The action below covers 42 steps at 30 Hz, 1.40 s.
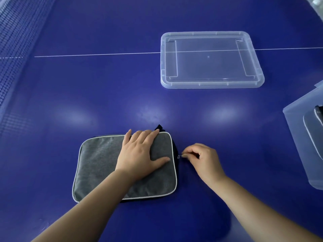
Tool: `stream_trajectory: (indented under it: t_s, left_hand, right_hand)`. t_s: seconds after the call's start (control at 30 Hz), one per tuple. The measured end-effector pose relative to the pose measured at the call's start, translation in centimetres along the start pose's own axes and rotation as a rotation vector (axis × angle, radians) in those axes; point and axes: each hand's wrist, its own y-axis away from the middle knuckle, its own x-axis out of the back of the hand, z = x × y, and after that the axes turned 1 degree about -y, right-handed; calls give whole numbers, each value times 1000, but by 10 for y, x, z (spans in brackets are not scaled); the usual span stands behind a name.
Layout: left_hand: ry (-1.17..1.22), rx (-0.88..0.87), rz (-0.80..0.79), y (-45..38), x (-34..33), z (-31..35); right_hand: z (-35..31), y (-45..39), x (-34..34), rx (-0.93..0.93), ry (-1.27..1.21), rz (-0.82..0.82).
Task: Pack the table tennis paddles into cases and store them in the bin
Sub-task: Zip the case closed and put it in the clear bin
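A grey fabric paddle case (pixel 97 165) with pale piping lies flat on the blue table near me. My left hand (pixel 139 154) presses on its right half with straight, spread fingers. My right hand (pixel 202 158) is just right of the case and pinches the small metal zipper pull (pixel 179 155) on the case's right edge. No paddle shows; whatever is inside the case is hidden. The translucent bin (pixel 297 137) stands at the right edge of view, with another grey case (pixel 314 130) partly visible inside it.
The bin's clear plastic lid (pixel 211 60) lies flat further out on the table, across the white centre line. The table tennis net (pixel 12 55) runs along the far left.
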Motion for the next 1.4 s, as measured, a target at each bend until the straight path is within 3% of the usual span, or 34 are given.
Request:
stream_trajectory:
  t_s: [0.37, 0.6, 0.73, 0.8, 0.87, 0.97, 1.1, 1.23, 1.4]
  left_hand:
    - [16, -40, 5, 6, -4, -1]
    - [27, -47, -3, 4, -2, -1]
    - [163, -21, -76, 1, 7, -6]
    - [317, 56, -58, 6, 16, -13]
    - [438, 180, 60, 21, 29, -24]
    - [462, 399, 223, 54, 43, -50]
    - [522, 673, 185, 94, 42, -86]
    - [623, 715, 54, 115, 36, -92]
    - [655, 699, 32, 118, 38, -91]
  right_hand:
    - [-24, -61, -22, -39, 44, 27]
    - [-31, -48, -17, -238, -62, -31]
    - [-47, -26, -12, -348, -130, -79]
    - [-54, -11, -10, -352, -139, -74]
    - [-59, 6, -10, -347, -132, -54]
    - [-65, 28, -13, -377, -130, -21]
    - [-73, 48, -22, -458, -102, -26]
    - [-85, 56, -31, -498, -119, -89]
    - [-95, 59, -44, -551, -175, -134]
